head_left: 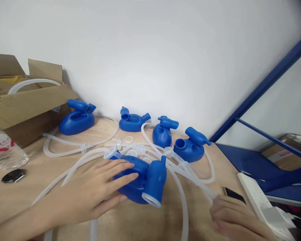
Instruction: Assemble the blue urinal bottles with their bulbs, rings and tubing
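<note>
My left hand lies on a blue plastic vessel at the front of the wooden table, fingers wrapped over its body; its wide white-rimmed mouth points toward me. My right hand, at the lower right, pinches the end of a clear silicone tube that runs back into a tangle of tubes. Several similar blue vessels stand behind: one at the left, one in the middle, two to the right. Small clear rings and connectors lie among the tubes.
An open cardboard box holding a tube stands at the back left. A clear plastic bottle and a black lid lie at the left edge. A white power strip and a dark phone lie right. A blue shelf frame slants past.
</note>
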Demonstrator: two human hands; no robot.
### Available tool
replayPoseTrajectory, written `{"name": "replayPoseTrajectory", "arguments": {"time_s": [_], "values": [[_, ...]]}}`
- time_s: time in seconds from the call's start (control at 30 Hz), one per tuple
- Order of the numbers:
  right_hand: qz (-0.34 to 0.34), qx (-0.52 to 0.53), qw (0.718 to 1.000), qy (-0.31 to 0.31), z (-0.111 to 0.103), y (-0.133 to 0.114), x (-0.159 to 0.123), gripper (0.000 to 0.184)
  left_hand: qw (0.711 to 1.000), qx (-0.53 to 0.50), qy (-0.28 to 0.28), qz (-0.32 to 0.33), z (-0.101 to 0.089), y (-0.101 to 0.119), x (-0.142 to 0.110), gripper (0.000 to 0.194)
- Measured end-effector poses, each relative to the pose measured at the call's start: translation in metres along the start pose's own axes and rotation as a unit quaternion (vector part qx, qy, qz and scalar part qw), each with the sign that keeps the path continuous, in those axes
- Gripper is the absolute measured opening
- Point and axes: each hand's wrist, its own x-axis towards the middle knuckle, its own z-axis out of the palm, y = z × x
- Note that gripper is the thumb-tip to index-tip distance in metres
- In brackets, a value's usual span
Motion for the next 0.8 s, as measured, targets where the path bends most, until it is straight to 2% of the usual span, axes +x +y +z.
{"name": "replayPoseTrajectory", "arguments": {"time_s": [0.07, 0.17, 0.27, 0.3, 0.37, 0.43, 0.47, 0.53, 0.6, 0.63, 0.67, 0.73, 0.8], "values": [[0.020, -0.012, 1.000, -0.003, 0.013, 0.011, 0.004, 0.041, 0.998, -0.009, -0.054, 0.042, 0.008, -0.005, 0.028, 0.062], [0.101, -0.029, 0.994, -0.019, 0.033, 0.026, 0.001, 0.063, 0.996, 0.007, -0.085, 0.035, 0.029, -0.013, 0.061, 0.077], [0.163, -0.058, 0.985, -0.005, 0.045, 0.027, -0.001, 0.080, 0.992, -0.006, -0.127, 0.028, 0.045, -0.018, 0.082, 0.088], [0.165, -0.063, 0.984, 0.008, 0.046, 0.025, 0.001, 0.079, 0.989, -0.013, -0.142, 0.026, 0.047, -0.019, 0.086, 0.092], [0.144, -0.055, 0.988, 0.030, 0.043, 0.017, 0.004, 0.061, 0.985, -0.024, -0.171, 0.020, 0.051, -0.021, 0.092, 0.096], [0.120, -0.020, 0.991, 0.047, 0.035, 0.012, 0.006, 0.041, 0.981, -0.036, -0.190, 0.012, 0.054, -0.026, 0.094, 0.093], [0.104, 0.005, 0.992, 0.065, 0.030, 0.012, 0.005, 0.041, 0.981, -0.041, -0.192, 0.008, 0.057, -0.029, 0.095, 0.089], [0.080, 0.049, 0.985, 0.144, 0.023, 0.020, -0.002, 0.042, 0.983, -0.050, -0.178, -0.002, 0.064, -0.036, 0.093, 0.084], [0.090, 0.076, 0.959, 0.258, 0.024, 0.036, -0.013, 0.042, 0.985, -0.056, -0.160, -0.011, 0.072, -0.041, 0.091, 0.085], [0.123, 0.087, 0.941, 0.304, 0.027, 0.047, -0.018, 0.052, 0.986, -0.057, -0.157, -0.013, 0.075, -0.043, 0.090, 0.085], [0.173, 0.105, 0.927, 0.317, 0.033, 0.058, -0.023, 0.069, 0.986, -0.057, -0.156, -0.014, 0.078, -0.044, 0.089, 0.086], [0.303, 0.156, 0.897, 0.282, 0.045, 0.077, -0.031, 0.100, 0.986, -0.055, -0.156, -0.016, 0.082, -0.044, 0.088, 0.087], [0.376, 0.210, 0.874, 0.225, 0.054, 0.089, -0.038, 0.120, 0.987, -0.052, -0.150, -0.019, 0.083, -0.044, 0.087, 0.087]]}}
